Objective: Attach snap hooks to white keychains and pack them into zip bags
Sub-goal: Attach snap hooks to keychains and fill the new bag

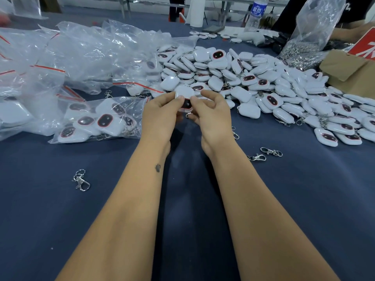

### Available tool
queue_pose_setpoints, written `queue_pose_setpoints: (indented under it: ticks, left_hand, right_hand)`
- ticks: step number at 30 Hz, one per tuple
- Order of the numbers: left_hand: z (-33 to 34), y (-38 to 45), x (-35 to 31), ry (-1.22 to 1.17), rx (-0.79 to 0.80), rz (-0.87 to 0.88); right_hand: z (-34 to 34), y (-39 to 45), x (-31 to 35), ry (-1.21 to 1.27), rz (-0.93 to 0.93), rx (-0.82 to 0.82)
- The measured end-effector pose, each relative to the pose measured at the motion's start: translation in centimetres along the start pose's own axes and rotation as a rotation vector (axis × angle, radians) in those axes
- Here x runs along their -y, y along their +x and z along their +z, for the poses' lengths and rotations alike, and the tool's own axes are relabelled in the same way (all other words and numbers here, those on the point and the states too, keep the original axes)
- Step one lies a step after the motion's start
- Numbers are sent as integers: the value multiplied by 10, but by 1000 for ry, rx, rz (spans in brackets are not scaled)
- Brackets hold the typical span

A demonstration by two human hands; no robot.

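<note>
Both my hands meet above the blue cloth, in front of the keychain heap. My left hand (pixel 162 114) pinches a white keychain (pixel 183 93) with a dark red-rimmed face. My right hand (pixel 211 112) pinches the same keychain from the right, and a small metal ring (pixel 188 115) shows below it between my fingers. A large heap of white keychains (pixel 253 82) lies beyond and to the right. Loose snap hooks lie at the left (pixel 81 180) and at the right (pixel 271 152), (pixel 256 157). A filled zip bag (pixel 97 120) lies left of my hands.
Many clear zip bags with red strips (pixel 71 53) pile up at the back left. A clear bag of metal hooks (pixel 304 51) and a cardboard box (pixel 349 72) stand at the back right. A water bottle (pixel 256 15) stands behind. Another person's arm (pixel 349 31) is at the far right.
</note>
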State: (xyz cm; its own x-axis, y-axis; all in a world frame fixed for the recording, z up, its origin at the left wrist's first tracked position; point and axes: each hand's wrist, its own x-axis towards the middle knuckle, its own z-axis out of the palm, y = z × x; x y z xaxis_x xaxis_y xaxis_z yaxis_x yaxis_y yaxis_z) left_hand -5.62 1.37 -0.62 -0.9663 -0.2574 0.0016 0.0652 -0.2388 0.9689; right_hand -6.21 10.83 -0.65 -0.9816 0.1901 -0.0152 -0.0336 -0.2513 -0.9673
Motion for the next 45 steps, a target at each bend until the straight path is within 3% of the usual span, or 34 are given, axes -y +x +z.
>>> queue_pose_setpoints:
  ticks: [6, 31, 36, 45]
  left_hand:
    - [2, -3, -1, -72, 35, -22]
    - [5, -4, -4, -106, 43, -55]
    - [9, -2, -1, -106, -72, -27]
    - [8, -4, -4, -128, 32, 21]
  right_hand:
    - [3, -3, 4, 26, 17, 139]
    - [2, -6, 5, 8, -7, 126]
    - [0, -6, 8, 121, 1, 124]
    - [-1, -3, 5, 70, 9, 194]
